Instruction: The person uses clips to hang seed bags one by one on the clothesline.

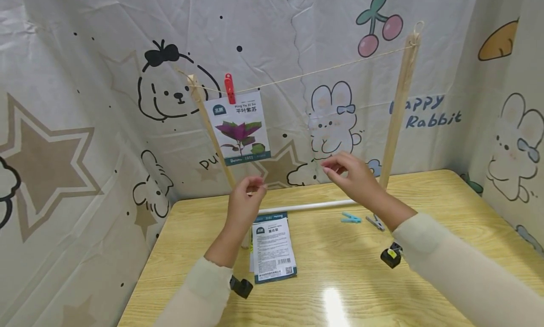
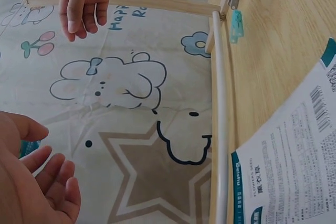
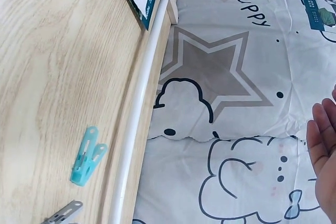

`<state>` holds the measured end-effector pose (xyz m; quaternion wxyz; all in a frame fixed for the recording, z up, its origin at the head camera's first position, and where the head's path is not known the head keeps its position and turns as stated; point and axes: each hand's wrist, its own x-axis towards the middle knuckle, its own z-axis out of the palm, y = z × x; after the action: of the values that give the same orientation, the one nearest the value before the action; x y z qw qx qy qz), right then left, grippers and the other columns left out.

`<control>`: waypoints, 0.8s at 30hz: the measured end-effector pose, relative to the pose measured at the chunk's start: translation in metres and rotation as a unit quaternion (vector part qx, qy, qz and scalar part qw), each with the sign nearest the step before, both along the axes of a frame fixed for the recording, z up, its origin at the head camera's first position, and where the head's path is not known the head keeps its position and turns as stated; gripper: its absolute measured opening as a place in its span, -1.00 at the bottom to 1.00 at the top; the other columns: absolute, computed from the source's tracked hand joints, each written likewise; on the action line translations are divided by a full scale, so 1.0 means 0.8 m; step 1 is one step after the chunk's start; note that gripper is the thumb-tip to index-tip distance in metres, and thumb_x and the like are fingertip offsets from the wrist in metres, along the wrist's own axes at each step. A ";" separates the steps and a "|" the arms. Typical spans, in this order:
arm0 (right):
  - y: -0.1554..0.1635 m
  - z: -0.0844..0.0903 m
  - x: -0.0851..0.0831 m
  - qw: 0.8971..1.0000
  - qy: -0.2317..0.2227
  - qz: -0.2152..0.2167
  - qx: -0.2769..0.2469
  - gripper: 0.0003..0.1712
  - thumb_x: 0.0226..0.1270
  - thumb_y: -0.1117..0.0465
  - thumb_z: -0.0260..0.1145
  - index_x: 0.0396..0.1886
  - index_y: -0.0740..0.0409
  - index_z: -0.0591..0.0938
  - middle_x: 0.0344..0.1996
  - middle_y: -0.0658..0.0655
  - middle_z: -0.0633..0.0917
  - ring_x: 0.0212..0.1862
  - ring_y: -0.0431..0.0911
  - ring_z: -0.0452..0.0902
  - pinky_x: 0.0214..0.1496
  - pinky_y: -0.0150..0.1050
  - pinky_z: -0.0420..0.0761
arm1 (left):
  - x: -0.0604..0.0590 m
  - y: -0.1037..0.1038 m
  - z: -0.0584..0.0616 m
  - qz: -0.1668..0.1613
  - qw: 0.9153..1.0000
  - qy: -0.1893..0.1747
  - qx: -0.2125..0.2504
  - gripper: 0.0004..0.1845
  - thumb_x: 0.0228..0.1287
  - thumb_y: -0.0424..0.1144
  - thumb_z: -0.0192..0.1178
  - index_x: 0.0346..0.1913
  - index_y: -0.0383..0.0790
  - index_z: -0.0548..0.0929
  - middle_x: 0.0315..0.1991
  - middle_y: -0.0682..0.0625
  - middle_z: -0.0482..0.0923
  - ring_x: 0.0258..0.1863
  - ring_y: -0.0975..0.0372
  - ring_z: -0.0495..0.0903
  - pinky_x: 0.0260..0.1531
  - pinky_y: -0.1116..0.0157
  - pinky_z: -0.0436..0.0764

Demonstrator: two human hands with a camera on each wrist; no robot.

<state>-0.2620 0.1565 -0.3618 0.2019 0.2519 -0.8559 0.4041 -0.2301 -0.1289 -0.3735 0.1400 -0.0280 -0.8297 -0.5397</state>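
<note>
A seed packet (image 1: pixel 240 129) with a purple-leaved plant hangs from a string (image 1: pixel 314 74), held by a red clothespin (image 1: pixel 229 88). Below and right of that packet is my left hand (image 1: pixel 245 202), fingers loosely curled around nothing. My right hand (image 1: pixel 352 176) is raised in front of the fabric, between the packet and the right post, also holding nothing. More seed packets (image 1: pixel 274 249) lie stacked on the table, the top one showing its printed text side. A blue clothespin (image 1: pixel 351 218) and a grey clothespin (image 1: pixel 376 222) rest on the table below my right hand.
Two wooden posts, a left post (image 1: pixel 208 119) and a right post (image 1: pixel 398 110), carry the string. A white rod (image 1: pixel 308 206) runs low between them near the back of the wooden table (image 1: pixel 340 256). Printed fabric (image 1: pixel 272 34) stands behind and at the sides.
</note>
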 end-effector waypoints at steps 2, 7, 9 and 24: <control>0.001 -0.004 0.000 1.000 -0.003 -0.001 0.001 -0.80 0.48 0.20 0.29 -0.02 0.15 0.70 -0.17 0.05 0.67 -0.17 -0.16 0.57 -0.11 -0.42 0.60 | -0.001 -0.001 -0.004 0.001 1.000 -0.007 -0.002 -0.74 0.39 -0.21 0.26 0.06 -0.20 0.64 -0.01 -0.03 0.63 0.01 0.15 0.60 0.02 0.17 0.57; 0.004 -0.013 0.001 1.000 -0.012 -0.004 0.004 -0.79 0.49 0.17 0.27 0.01 0.13 0.69 -0.14 0.05 0.68 -0.14 -0.16 0.57 -0.08 -0.44 0.59 | 0.000 -0.002 -0.013 0.001 1.000 -0.031 -0.001 -0.76 0.38 -0.16 0.26 0.04 -0.12 0.64 -0.02 0.01 0.64 0.01 0.17 0.59 0.05 0.17 0.56; 0.004 -0.016 0.002 1.000 -0.017 -0.006 0.004 -0.78 0.50 0.17 0.27 0.01 0.13 0.69 -0.14 0.05 0.67 -0.13 -0.16 0.57 -0.07 -0.45 0.59 | 0.001 -0.001 -0.016 0.002 0.999 -0.034 -0.002 -0.76 0.39 -0.14 0.26 0.03 -0.10 0.64 -0.02 0.02 0.64 0.01 0.17 0.59 0.05 0.17 0.56; 0.008 -0.038 0.009 0.999 -0.034 -0.014 -0.020 -0.80 0.50 0.19 0.27 -0.01 0.13 0.69 -0.15 0.04 0.67 -0.16 -0.19 0.55 -0.11 -0.45 0.60 | 0.010 -0.001 -0.039 -0.003 0.999 -0.033 -0.018 -0.74 0.41 -0.16 0.25 0.08 -0.13 0.64 -0.01 0.01 0.63 0.02 0.17 0.59 0.01 0.19 0.57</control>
<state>-0.2548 0.1625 -0.3922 0.1835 0.2223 -0.8572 0.4268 -0.2218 -0.1300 -0.4047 0.1106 -0.0152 -0.8435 -0.5254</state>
